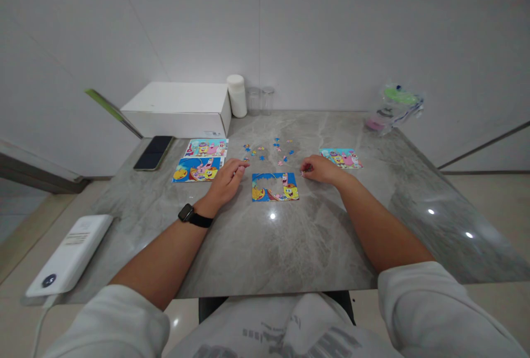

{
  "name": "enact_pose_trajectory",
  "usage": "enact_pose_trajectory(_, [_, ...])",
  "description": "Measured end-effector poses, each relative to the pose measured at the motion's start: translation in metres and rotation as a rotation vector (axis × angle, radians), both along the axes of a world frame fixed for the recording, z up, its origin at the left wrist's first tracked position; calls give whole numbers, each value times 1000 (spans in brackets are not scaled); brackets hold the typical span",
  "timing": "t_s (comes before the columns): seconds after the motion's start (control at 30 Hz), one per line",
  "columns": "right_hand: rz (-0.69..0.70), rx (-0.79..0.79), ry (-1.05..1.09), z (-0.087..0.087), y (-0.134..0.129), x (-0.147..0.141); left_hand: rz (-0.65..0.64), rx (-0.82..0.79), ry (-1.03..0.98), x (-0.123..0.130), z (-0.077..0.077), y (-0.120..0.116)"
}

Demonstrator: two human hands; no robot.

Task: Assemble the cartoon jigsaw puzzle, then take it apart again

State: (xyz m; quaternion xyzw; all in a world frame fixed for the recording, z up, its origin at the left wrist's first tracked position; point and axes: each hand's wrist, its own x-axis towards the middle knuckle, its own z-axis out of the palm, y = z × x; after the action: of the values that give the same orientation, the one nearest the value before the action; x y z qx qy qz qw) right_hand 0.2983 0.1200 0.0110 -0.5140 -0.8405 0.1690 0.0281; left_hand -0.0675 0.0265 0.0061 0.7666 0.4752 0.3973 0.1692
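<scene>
My right hand (319, 170) has its fingertips pinched on a small puzzle piece (302, 173), low over the table on the right of a jigsaw puzzle (291, 192). That puzzle lies flat, its blue and yellow cartoon border joined around a gap where grey table shows. On its left, my left hand (228, 180) rests with the index finger stretched toward the loose pieces; nothing shows in its grip. Several loose puzzle pieces (261, 157) are scattered beyond the puzzle, between both hands. A blue picture card (194, 171) lies beside my left hand, partly over another cartoon card (207, 147).
Another cartoon picture (350, 158) lies behind my right wrist. At the left are a phone (153, 153) and a white power bank (70, 253) with a cable. A white box (178, 104), white bottle (237, 96), clear jars (268, 101) and plastic bag (393, 109) stand at the back.
</scene>
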Motion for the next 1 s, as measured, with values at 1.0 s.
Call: enact_pose_trajectory(1.0, [94, -313, 324, 19, -57, -65, -434, 7, 532, 59, 22, -51])
